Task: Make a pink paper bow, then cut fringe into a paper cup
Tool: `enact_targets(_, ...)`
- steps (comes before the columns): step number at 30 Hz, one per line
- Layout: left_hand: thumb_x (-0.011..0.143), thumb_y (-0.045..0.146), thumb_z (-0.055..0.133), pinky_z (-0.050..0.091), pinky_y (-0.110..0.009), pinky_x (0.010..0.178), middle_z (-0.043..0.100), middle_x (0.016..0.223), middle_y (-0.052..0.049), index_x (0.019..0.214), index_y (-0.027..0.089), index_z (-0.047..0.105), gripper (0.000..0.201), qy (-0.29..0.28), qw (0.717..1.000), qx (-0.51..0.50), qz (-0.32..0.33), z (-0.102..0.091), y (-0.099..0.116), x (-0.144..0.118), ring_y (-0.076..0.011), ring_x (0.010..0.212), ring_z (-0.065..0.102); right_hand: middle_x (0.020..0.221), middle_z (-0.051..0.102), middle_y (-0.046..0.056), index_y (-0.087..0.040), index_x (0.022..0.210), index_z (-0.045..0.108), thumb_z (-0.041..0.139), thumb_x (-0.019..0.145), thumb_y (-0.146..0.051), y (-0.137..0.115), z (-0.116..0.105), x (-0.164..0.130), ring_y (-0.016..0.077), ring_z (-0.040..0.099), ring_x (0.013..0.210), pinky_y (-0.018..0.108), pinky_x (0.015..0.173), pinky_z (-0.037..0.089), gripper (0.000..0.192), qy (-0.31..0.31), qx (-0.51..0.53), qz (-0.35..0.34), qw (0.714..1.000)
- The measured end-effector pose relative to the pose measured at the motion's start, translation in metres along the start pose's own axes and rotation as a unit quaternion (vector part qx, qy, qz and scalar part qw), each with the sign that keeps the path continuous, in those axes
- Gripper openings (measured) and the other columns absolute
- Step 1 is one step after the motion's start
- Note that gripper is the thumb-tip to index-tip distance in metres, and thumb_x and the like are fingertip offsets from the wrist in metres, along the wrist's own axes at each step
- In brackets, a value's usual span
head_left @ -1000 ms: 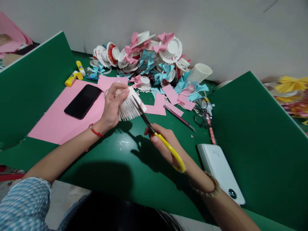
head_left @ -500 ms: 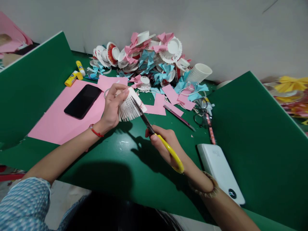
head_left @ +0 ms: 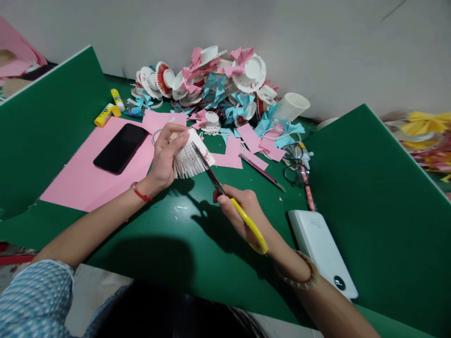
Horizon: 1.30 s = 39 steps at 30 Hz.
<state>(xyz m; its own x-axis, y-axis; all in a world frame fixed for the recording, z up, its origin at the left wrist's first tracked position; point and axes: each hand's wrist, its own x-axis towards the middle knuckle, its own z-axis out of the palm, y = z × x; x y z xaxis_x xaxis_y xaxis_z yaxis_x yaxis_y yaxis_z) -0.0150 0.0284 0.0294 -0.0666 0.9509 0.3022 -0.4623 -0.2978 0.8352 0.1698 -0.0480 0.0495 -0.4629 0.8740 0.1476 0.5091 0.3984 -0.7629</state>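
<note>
**Snipping a fringe into a paper cup**

Head view: the left hand (head_left: pixel 162 159) grasps a white paper cup (head_left: pixel 188 158) above the middle of the green table (head_left: pixel 183 234), fingers curled over its top and thumb underneath, with the cut strips fanning out toward the right. The right hand (head_left: pixel 243 213) is clenched through the loops of the yellow-handled scissors (head_left: pixel 225 195), whose blades point up and left and meet the cup's fringed wall. Whether the blades are parted or closed at the paper is hard to tell.

To cut well here, it seems wise to keep the cup steady and turn it slightly between snips, so the strips stay even in width, and to stop each cut short of the cup's base. The left fingertips lie close to the blades; keeping them back on the uncut part looks safer.

Toward the table's left edge a black phone (head_left: pixel 120 148) lies on a pink sheet (head_left: pixel 81 180). Near the far edge sits a pile of paper crafts (head_left: pixel 218 84). A white power bank (head_left: pixel 322 251) rests near the right edge, with glasses (head_left: pixel 298 171) beyond it.
</note>
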Motion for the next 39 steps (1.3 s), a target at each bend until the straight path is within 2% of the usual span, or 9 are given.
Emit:
enact_targets(5, 0.074, 0.045, 0.072, 0.053, -0.031, 0.067, 0.055, 0.072, 0.002, 0.083, 0.024, 0.053, 0.029, -0.010, 1.000, 0.018, 0.000, -0.001, -0.001, 0.000, -0.0165, 0.073, 0.065, 0.047, 0.034, -0.006, -0.019, 0.064, 0.044, 0.028, 0.093, -0.063, -0.001, 0.001, 0.000, 0.0079, 0.026, 0.043, 0.022, 0.043, 0.025, 0.055, 0.003, -0.001, 0.001, 1.000)
enact_targets(10, 0.071, 0.046, 0.074, 0.051, -0.027, 0.059, 0.055, 0.070, 0.002, 0.080, 0.023, 0.053, 0.033, -0.001, 1.000, 0.011, -0.001, 0.000, -0.001, 0.000, -0.0140, 0.064, 0.063, 0.046, 0.033, -0.006, -0.020, 0.063, 0.043, 0.029, 0.093, -0.063, -0.001, 0.001, 0.000, 0.0081, 0.024, 0.043, 0.022, 0.043, 0.024, 0.054, 0.004, -0.007, 0.000, 1.000)
enact_targets(21, 0.071, 0.043, 0.075, 0.048, -0.022, 0.053, 0.056, 0.070, 0.004, 0.080, 0.023, 0.054, 0.030, -0.004, 1.000, -0.004, 0.001, 0.001, -0.001, 0.000, -0.0096, 0.056, 0.060, 0.047, 0.027, -0.007, -0.021, 0.061, 0.038, 0.030, 0.094, -0.061, -0.001, 0.002, 0.000, 0.0074, 0.020, 0.044, 0.022, 0.041, 0.021, 0.053, 0.009, -0.009, 0.000, 1.000)
enact_targets(27, 0.073, 0.046, 0.072, 0.053, -0.030, 0.065, 0.054, 0.070, 0.002, 0.083, 0.023, 0.052, 0.032, -0.007, 1.000, 0.020, -0.004, -0.001, -0.002, -0.001, -0.0170, 0.072, 0.065, 0.049, 0.029, -0.007, -0.020, 0.062, 0.039, 0.035, 0.094, -0.057, 0.000, 0.002, 0.000, 0.0073, 0.023, 0.045, 0.022, 0.042, 0.022, 0.049, 0.011, -0.003, -0.002, 1.000)
enact_targets(31, 0.072, 0.047, 0.073, 0.053, -0.032, 0.071, 0.052, 0.071, 0.002, 0.083, 0.023, 0.051, 0.034, 0.000, 1.000, 0.030, -0.006, -0.001, -0.001, 0.001, -0.0186, 0.081, 0.065, 0.053, 0.042, -0.005, -0.019, 0.073, 0.047, 0.039, 0.092, -0.060, 0.000, -0.003, 0.000, 0.0089, 0.033, 0.048, 0.023, 0.047, 0.029, 0.045, -0.020, -0.002, 0.008, 1.000)
enact_targets(35, 0.070, 0.043, 0.075, 0.053, -0.031, 0.073, 0.053, 0.071, 0.002, 0.079, 0.022, 0.052, 0.032, 0.031, 0.999, 0.036, 0.006, -0.002, 0.009, 0.007, -0.0173, 0.082, 0.065, 0.061, 0.046, -0.003, -0.017, 0.096, 0.048, 0.034, 0.083, -0.076, 0.001, -0.007, 0.001, 0.0117, 0.039, 0.051, 0.025, 0.049, 0.032, 0.062, -0.091, 0.042, -0.012, 0.995)
enact_targets(39, 0.073, 0.045, 0.073, 0.054, -0.038, 0.080, 0.059, 0.080, -0.002, 0.082, 0.022, 0.053, 0.032, 0.034, 0.997, 0.054, 0.039, -0.004, 0.021, 0.014, -0.0228, 0.095, 0.065, 0.068, 0.047, -0.001, -0.017, 0.101, 0.045, 0.032, 0.080, -0.080, 0.003, -0.008, 0.001, 0.0134, 0.041, 0.056, 0.026, 0.051, 0.034, 0.068, -0.119, 0.076, -0.017, 0.990)
